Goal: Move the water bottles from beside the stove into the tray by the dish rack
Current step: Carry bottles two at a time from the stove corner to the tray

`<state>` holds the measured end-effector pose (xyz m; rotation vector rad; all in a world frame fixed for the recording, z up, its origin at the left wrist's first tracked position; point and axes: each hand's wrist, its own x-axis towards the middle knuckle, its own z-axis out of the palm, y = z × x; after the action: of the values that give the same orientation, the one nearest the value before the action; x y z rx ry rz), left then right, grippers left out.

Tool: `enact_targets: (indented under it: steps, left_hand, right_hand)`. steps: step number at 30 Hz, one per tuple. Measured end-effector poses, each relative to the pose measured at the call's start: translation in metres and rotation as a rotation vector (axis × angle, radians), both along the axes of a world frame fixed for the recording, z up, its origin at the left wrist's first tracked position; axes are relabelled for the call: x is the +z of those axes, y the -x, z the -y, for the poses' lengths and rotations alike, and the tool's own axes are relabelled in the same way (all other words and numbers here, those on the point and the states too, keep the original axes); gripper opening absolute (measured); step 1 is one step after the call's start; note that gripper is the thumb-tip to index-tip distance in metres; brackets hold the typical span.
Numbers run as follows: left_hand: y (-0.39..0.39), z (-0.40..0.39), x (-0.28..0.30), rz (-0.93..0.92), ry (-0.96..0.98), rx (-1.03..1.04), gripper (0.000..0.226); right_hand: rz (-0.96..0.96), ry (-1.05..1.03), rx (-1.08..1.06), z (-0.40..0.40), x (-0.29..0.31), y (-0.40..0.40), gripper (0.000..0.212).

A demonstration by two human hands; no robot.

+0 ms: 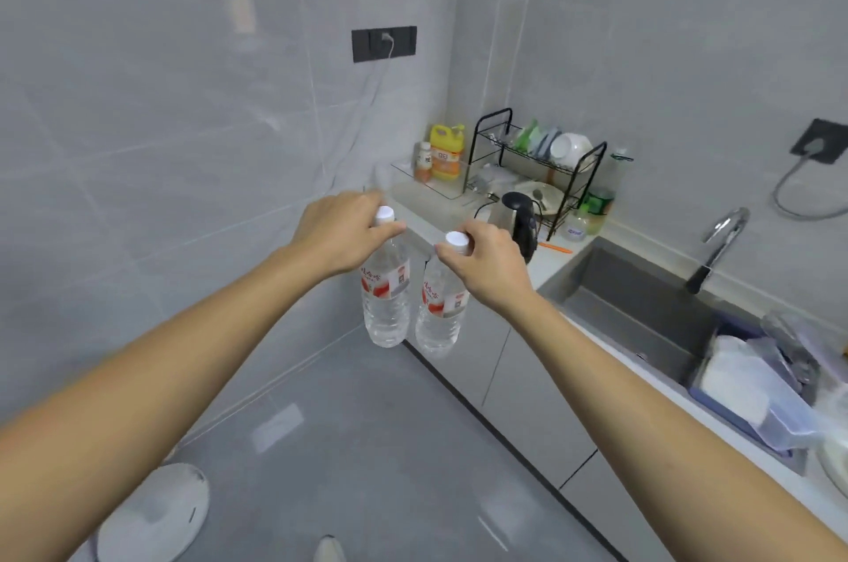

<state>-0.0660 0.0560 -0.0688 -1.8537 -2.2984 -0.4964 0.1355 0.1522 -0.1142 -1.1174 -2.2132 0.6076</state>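
Observation:
I carry two clear water bottles with white caps and red-and-white labels, both hanging in the air in front of the counter's end. My left hand (342, 231) grips the neck of the left bottle (385, 295). My right hand (486, 268) grips the neck of the right bottle (441, 309). Beyond them, a clear tray (440, 190) lies on the counter's far end, left of the black dish rack (541, 167). A yellow detergent bottle (446, 152) and a small drink bottle (423, 161) stand in the tray's back part.
An electric kettle (521, 217) stands just behind my right hand. A grey sink (642, 309) with a tap (720, 245) lies to the right, with a basin of plastic items (757, 382) beside it. A white round object (156, 515) sits on the floor at lower left.

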Motion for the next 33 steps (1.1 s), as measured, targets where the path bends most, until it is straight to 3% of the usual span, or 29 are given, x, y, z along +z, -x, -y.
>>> enact_targets:
  steps: [6,14,26,33]
  left_hand:
    - [0.115,-0.097,-0.019,-0.049,0.064,0.005,0.043]
    - [0.220,-0.235,-0.006,-0.108,0.090,-0.095,0.044]
    - [0.267,-0.482,-0.023,-0.188,0.159,-0.218,0.048]
    - [0.273,-0.634,-0.041,-0.189,0.181,-0.245,0.053]
  right_hand:
    - [0.025,0.069,0.053,-0.098,-0.024,0.105,0.025]
    - [-0.033,0.064,-0.030,-0.223,-0.018,0.201,0.025]
    - [-0.048,0.015,-0.084,-0.458,-0.019,0.263,0.045]
    - [-0.036,0.069,-0.114,-0.608,-0.032,0.269,0.032]
